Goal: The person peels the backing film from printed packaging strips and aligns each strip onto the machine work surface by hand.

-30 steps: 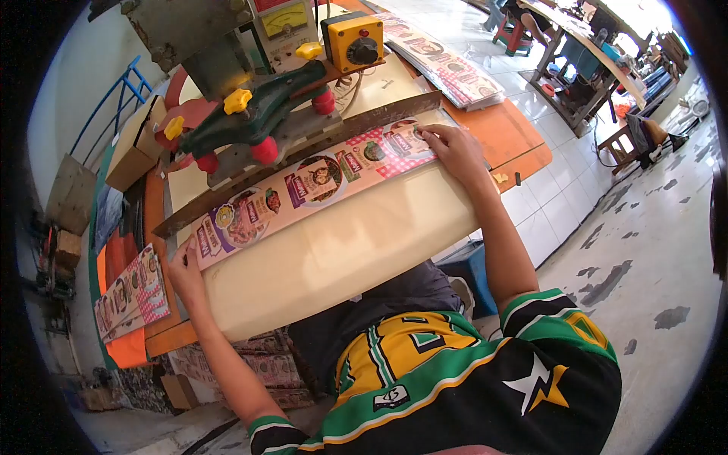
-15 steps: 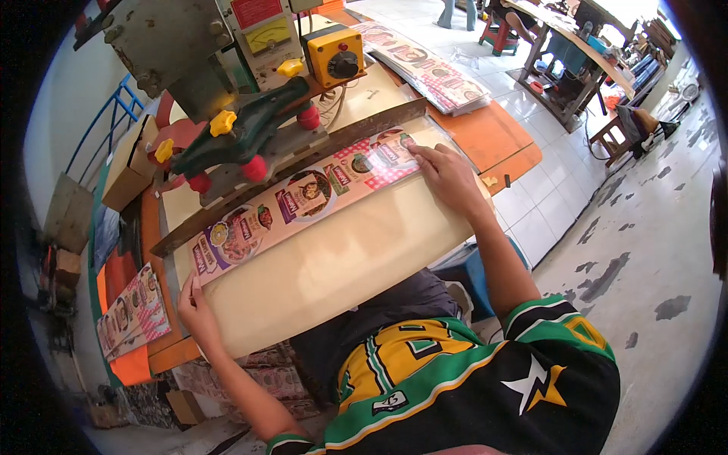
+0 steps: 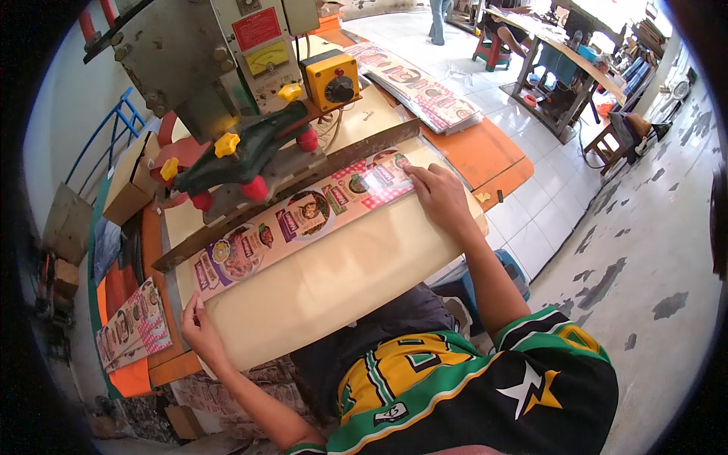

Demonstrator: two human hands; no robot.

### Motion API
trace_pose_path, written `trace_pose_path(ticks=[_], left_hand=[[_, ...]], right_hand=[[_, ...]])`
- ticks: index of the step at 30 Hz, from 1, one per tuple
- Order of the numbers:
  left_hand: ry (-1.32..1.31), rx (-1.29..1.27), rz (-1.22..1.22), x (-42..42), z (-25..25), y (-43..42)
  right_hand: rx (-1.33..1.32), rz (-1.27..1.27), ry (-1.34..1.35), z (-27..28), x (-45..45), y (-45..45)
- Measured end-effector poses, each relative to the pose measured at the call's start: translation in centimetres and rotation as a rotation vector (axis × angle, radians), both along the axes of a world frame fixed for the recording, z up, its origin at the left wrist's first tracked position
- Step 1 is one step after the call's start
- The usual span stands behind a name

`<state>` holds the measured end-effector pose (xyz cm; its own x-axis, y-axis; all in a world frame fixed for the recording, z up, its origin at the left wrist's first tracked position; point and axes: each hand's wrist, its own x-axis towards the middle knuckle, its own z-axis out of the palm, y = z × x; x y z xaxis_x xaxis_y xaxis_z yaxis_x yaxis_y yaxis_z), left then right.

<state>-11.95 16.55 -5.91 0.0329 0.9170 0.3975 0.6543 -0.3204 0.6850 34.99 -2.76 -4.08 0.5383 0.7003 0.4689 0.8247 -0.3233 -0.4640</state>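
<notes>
A long printed plastic strip (image 3: 309, 216) with food pictures and a pink checked end lies along a metal straightedge (image 3: 288, 189) on a cream-coloured board (image 3: 334, 265). My left hand (image 3: 203, 335) pinches the strip's near left corner between thumb and fingers. At the far right end, my right hand (image 3: 440, 197) has its thumb and bent fingers closed on the strip's edge; part of that grip is hidden. Just beyond the straightedge stands a press machine (image 3: 243, 148) with a dark green bracket, yellow knobs and red feet, raised above the work surface.
Stacked printed sheets (image 3: 421, 85) lie at the far side of the orange table (image 3: 493, 155). More printed strips (image 3: 136, 326) rest at the left edge. A yellow control box (image 3: 331, 80) is on the machine. Another person (image 3: 508, 34) sits by a workbench behind.
The view has shifted slightly. Both hands stay at the two ends of the strip, which lies along the straightedge as before.
</notes>
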Motion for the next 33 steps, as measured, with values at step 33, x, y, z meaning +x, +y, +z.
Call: trace_pose_path(ticks=[33], left_hand=[[0.014, -0.006, -0.014, 0.1, 0.1, 0.0]], right_hand=[[0.035, 0.019, -0.006, -0.2, 0.0, 0.1]])
